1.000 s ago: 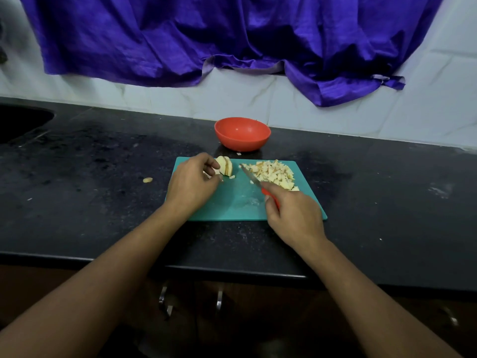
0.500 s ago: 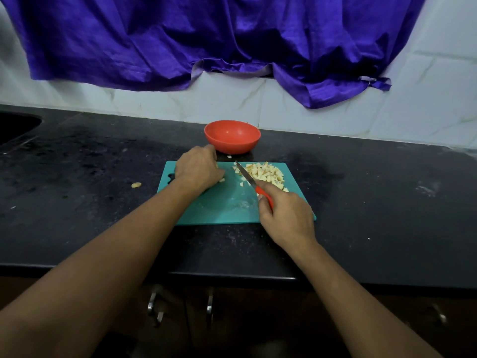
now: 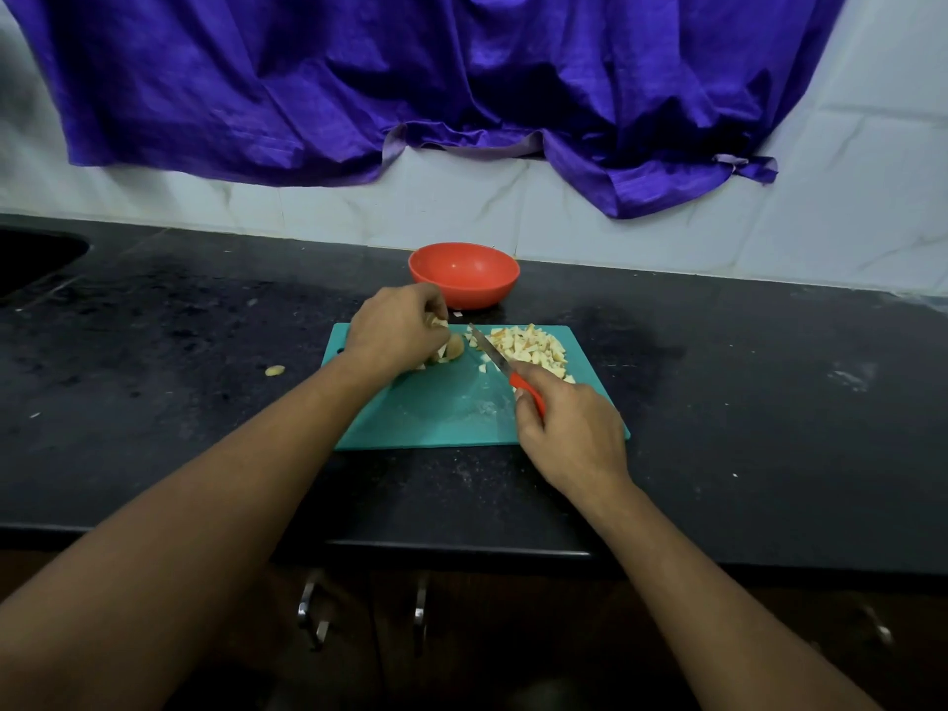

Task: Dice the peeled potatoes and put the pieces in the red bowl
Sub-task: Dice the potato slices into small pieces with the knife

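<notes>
The left hand, which covered the potato chunk half a second ago, now grips it in view on the cutting board. The right hand holds the knife beside the diced pile; the red bowl stands behind.

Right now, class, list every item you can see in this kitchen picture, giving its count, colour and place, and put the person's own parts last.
red bowl: one, red, on the counter behind the board, looks empty.
cutting board: one, teal, counter centre.
diced potato pile: one heap, pale yellow, board's far right.
uncut potato piece: one, pale, board's far left, under the left fingers.
stray potato bit: one, pale, counter left of the board.
knife: one, red handle, blade beside the pile.
cloth: one, purple, hanging on the wall.
counter: one, black.
cabinet handles: two clearly visible, metal, below the counter.
left hand: one, holding the potato.
right hand: one, gripping the knife.
</notes>
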